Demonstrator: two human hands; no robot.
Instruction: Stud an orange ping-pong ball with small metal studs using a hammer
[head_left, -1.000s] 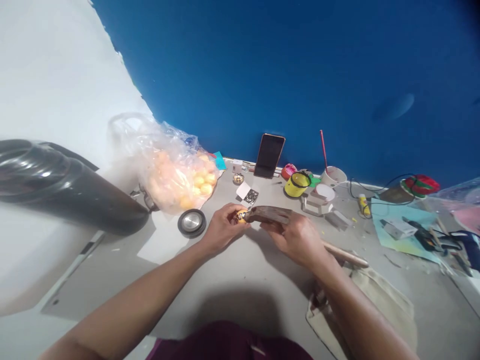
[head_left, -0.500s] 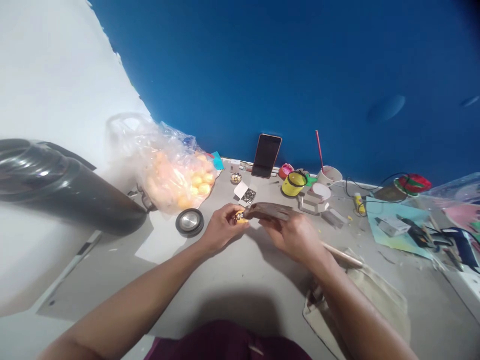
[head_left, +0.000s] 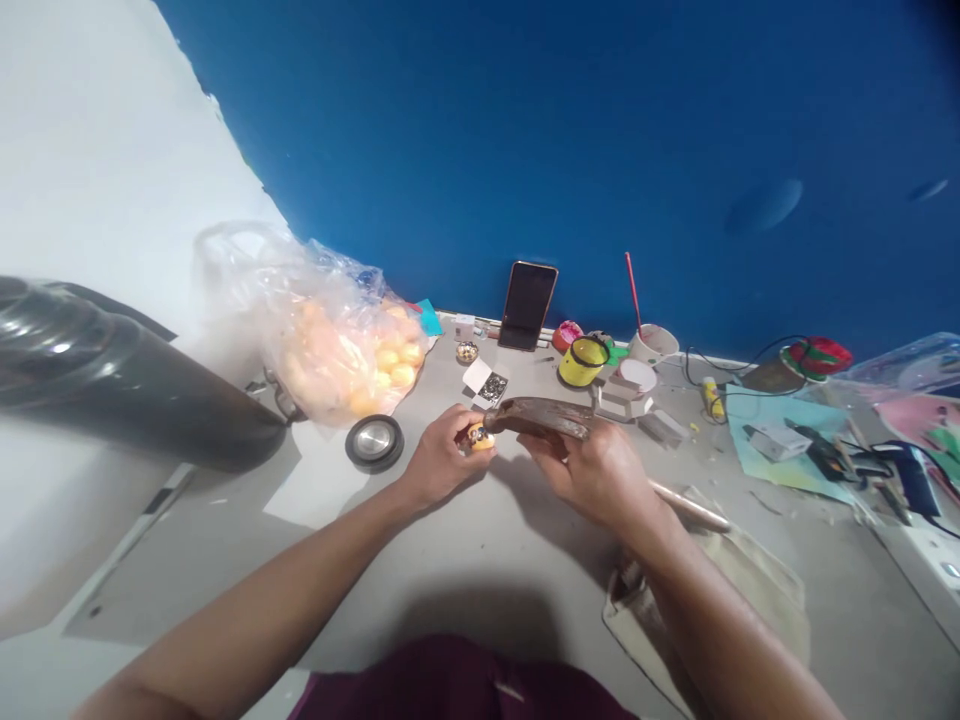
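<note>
In my left hand (head_left: pixel 442 455), thumb and fingers pinch a small orange ball (head_left: pixel 482 437) with dark and shiny metal bits on its face. My right hand (head_left: pixel 592 465) is closed around a hammer (head_left: pixel 547 415) close to its worn brown head. The wooden handle sticks out behind my right wrist. The hammer's rounded end meets or nearly meets the ball; contact cannot be made out. Just beyond the ball lies an opened small white box (head_left: pixel 493 388) full of small shiny metal pieces. Behind that box is a little round dish (head_left: pixel 466 352) of similar bits.
A clear plastic bag (head_left: pixel 345 350) of orange balls sits at the left, near a black-rimmed lid (head_left: pixel 374 442) and a large dark bottle (head_left: pixel 135 380). A phone (head_left: pixel 528 305) leans on the blue wall. A yellow cup (head_left: pixel 583 362) stands right of it; a beige cloth bag (head_left: pixel 750 590) lies front right.
The hammer head has tilted slightly, showing more of its side. The ball has turned a little in my left fingers. The whole view has shifted slightly.
</note>
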